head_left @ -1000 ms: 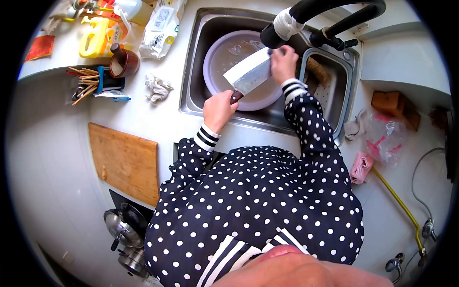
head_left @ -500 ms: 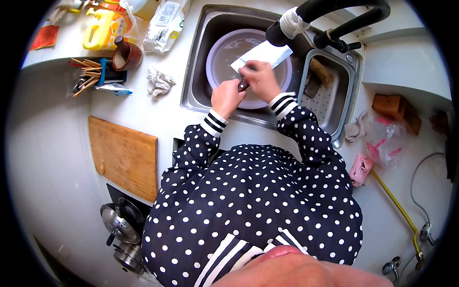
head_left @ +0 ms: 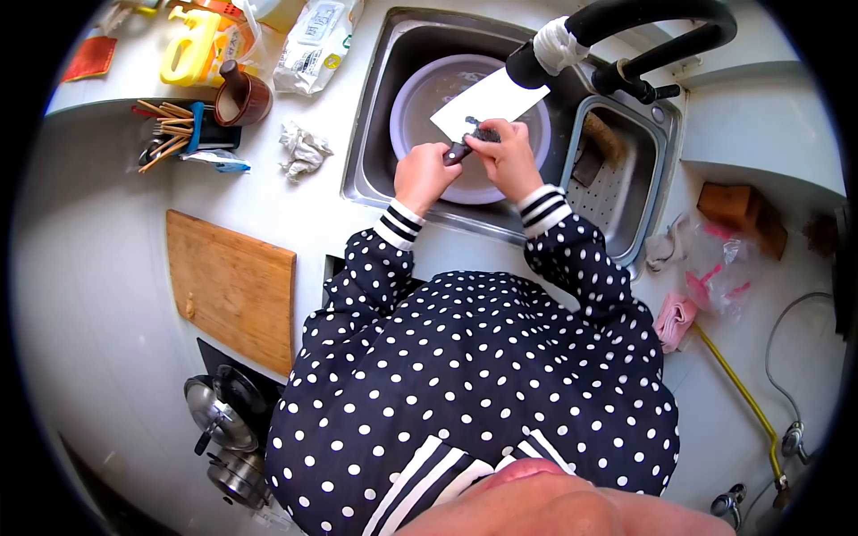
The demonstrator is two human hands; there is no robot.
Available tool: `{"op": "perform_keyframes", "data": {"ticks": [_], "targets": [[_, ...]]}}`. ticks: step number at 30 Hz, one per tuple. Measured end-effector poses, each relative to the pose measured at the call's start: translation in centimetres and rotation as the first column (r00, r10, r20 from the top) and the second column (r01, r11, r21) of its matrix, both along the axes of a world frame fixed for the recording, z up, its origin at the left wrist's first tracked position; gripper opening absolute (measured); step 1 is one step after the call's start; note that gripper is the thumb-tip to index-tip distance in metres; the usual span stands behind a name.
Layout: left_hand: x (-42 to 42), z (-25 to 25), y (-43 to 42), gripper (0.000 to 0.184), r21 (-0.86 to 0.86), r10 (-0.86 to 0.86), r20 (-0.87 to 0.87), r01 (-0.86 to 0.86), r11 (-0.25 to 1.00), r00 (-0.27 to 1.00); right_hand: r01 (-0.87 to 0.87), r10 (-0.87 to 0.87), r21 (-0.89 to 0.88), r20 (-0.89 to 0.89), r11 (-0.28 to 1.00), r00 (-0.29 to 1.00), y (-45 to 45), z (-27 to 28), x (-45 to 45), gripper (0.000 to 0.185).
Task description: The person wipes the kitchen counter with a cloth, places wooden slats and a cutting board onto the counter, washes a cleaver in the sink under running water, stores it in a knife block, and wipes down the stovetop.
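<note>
Over the sink, my left hand (head_left: 424, 178) is closed on the dark handle of a cleaver (head_left: 487, 105), whose broad blade points up and to the right and shines white. My right hand (head_left: 508, 159) pinches a dark scrubber (head_left: 483, 135) against the blade near the handle. Beneath the cleaver, a pale purple basin (head_left: 399, 121) with cloudy water stands in the large sink bowl (head_left: 365, 170). The blade hides part of the basin.
A black faucet (head_left: 666, 45) arches over the sink's upper right. The small bowl holds a brown root-like piece (head_left: 603, 141). A wooden board (head_left: 231, 290), crumpled tissue (head_left: 304, 152), utensil holder (head_left: 213, 128) and mortar (head_left: 243, 100) are to the left; a pink cloth (head_left: 674, 320) is right.
My right hand has moved from the blade's far end down to near the handle, and the dark scrubber now shows in it. The blade has tilted, its face now bright white.
</note>
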State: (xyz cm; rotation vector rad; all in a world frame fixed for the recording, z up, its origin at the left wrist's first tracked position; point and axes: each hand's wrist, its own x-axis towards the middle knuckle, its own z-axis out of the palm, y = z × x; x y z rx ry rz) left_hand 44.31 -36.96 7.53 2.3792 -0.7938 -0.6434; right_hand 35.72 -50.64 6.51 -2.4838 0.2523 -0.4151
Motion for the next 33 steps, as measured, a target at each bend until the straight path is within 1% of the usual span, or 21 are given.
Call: {"op": "perform_keyframes", "data": {"ticks": [1, 4, 7, 9, 11, 13, 14, 15, 17, 18, 19, 21, 22, 23, 25, 27, 28, 29, 31, 32, 33], "targets": [[0.1, -0.2, 0.0, 0.02, 0.027, -0.004, -0.011, 0.005, 1.0, 1.0, -0.009, 0.009, -0.058, 0.011, 0.998, 1.0, 0.0, 0.0, 0.1, 0.019], [-0.5, 0.1, -0.6, 0.02, -0.028, -0.012, 0.049, 0.013, 1.0, 0.999, -0.001, 0.003, -0.031, 0.064, 1.0, 0.998, 0.2, 0.5, 2.2, 0.018], [0.1, 0.3, -0.4, 0.019, -0.058, 0.028, 0.037, -0.026, 0.998, 0.999, 0.0, 0.002, -0.144, 0.015, 0.99, 1.0, -0.5, 1.2, 0.2, 0.019], [0.5, 0.1, -0.4, 0.019, -0.058, 0.039, 0.04, -0.037, 0.998, 0.998, 0.048, -0.048, -0.004, -0.052, 0.999, 0.997, -1.0, 1.6, -1.5, 0.019], [0.3, -0.2, -0.5, 0.019, -0.059, 0.039, 0.047, -0.036, 0.998, 0.998, 0.128, -0.129, 0.049, 0.022, 0.991, 0.991, -0.4, 2.7, -1.7, 0.018], [0.1, -0.1, -0.9, 0.019, -0.069, 0.027, 0.074, -0.022, 0.997, 0.997, 0.006, -0.019, 0.083, 0.155, 0.997, 0.988, 0.9, 3.0, -0.5, 0.016], [-0.2, 0.0, -1.1, 0.019, -0.039, 0.021, 0.101, -0.018, 0.999, 0.995, -0.017, 0.003, 0.083, 0.163, 0.996, 0.987, 1.1, 2.2, 0.1, 0.015], [-0.5, 0.3, -0.8, 0.019, -0.045, 0.013, 0.089, -0.009, 0.999, 0.996, 0.034, -0.039, 0.028, 0.202, 0.999, 0.979, 0.0, 1.5, 0.8, 0.011], [-1.0, 0.9, -0.6, 0.018, -0.065, 0.007, 0.067, -0.002, 0.998, 0.998, 0.305, -0.288, -0.059, 0.206, 0.95, 0.935, -1.9, 1.1, 1.9, 0.008], [-1.1, 0.6, -0.7, 0.018, -0.06, 0.013, 0.084, -0.008, 0.998, 0.996, 0.242, -0.236, -0.016, 0.172, 0.97, 0.956, -1.7, 0.4, 1.6, 0.01], [-1.0, 0.5, -0.9, 0.017, -0.06, 0.028, 0.084, -0.023, 0.998, 0.996, -0.005, -0.001, 0.106, 0.059, 0.994, 0.998, -0.4, 0.5, 1.2, 0.014], [-1.2, 0.2, -1.1, 0.016, -0.062, 0.069, 0.07, -0.064, 0.996, 0.995, 0.034, -0.033, -0.002, 0.203, 0.999, 0.979, 1.4, 1.4, 0.3, 0.017], [-1.4, 0.5, -1.1, 0.019, -0.082, 0.068, 0.037, -0.065, 0.995, 0.997, 0.113, -0.123, 0.08, 0.127, 0.99, 0.984, 0.2, 0.6, 0.4, 0.016], [-1.5, 0.4, -0.9, 0.021, -0.099, 0.083, 0.031, -0.08, 0.992, 0.996, 0.204, -0.203, 0.0, 0.11, 0.979, 0.973, -1.2, 0.7, 0.9, 0.015], [-1.5, 0.1, -0.6, 0.023, -0.127, 0.102, 0.028, -0.097, 0.987, 0.994, 0.203, -0.201, -0.003, 0.096, 0.979, 0.975, -1.5, 0.9, 0.8, 0.015], [-0.9, 0.0, -0.9, 0.024, -0.123, 0.123, 0.035, -0.118, 0.985, 0.992, -0.03, 0.018, 0.073, 0.158, 0.997, 0.987, 1.2, 1.3, -0.1, 0.016], [-1.0, -0.1, -0.8, 0.024, -0.113, 0.129, 0.031, -0.125, 0.986, 0.991, -0.04, 0.024, 0.102, 0.157, 0.994, 0.987, 1.4, 1.3, -0.1, 0.015], [-0.9, -0.1, -0.8, 0.024, -0.106, 0.137, 0.031, -0.133, 0.985, 0.99, 0.065, -0.073, 0.112, 0.075, 0.992, 0.994, 0.3, 0.5, 0.3, 0.015], [-1.1, 0.1, -0.5, 0.023, -0.124, 0.097, 0.022, -0.094, 0.988, 0.995, 0.245, -0.241, -0.031, 0.114, 0.969, 0.964, -1.1, 0.6, 1.6, 0.016], [-1.2, -0.1, -0.5, 0.022, -0.146, 0.078, -0.002, -0.077, 0.986, 0.997, 0.119, -0.12, 0.029, 0.038, 0.993, 0.992, -0.6, 0.4, 1.5, 0.017], [-1.1, -0.5, -0.7, 0.021, -0.175, 0.063, -0.022, -0.066, 0.982, 0.998, -0.017, 0.007, 0.053, 0.173, 0.998, 0.985, 1.5, 1.1, 1.3, 0.016]]}}
